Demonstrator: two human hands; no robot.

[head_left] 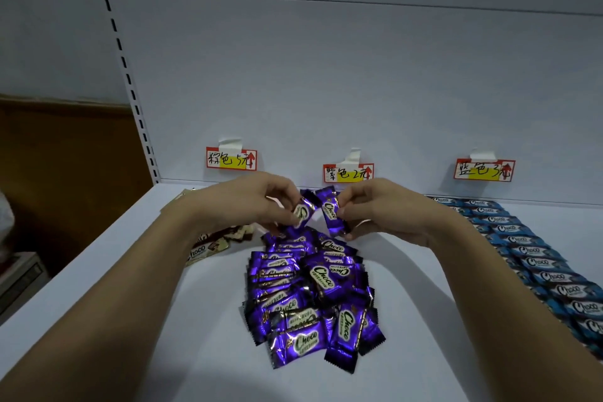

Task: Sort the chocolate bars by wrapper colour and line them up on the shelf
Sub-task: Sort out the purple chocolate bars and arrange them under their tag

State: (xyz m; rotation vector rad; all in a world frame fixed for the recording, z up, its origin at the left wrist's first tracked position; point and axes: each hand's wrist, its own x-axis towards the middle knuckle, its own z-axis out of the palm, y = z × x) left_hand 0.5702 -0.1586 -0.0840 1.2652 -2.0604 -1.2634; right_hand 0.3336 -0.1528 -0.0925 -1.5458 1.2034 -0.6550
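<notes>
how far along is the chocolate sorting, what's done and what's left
Done: the blue bars lie in a neat line down the right side of the shelf. In hand: the left hand and right hand each pinch a purple bar at the far end of the purple pile, below the middle label. Left: that pile is loose and overlapping, and the brown bars on the left look unaligned.

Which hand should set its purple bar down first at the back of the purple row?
Probably right. The right hand pinches a purple bar directly below the purple label; the left hand holds its bar slightly farther left.
</notes>
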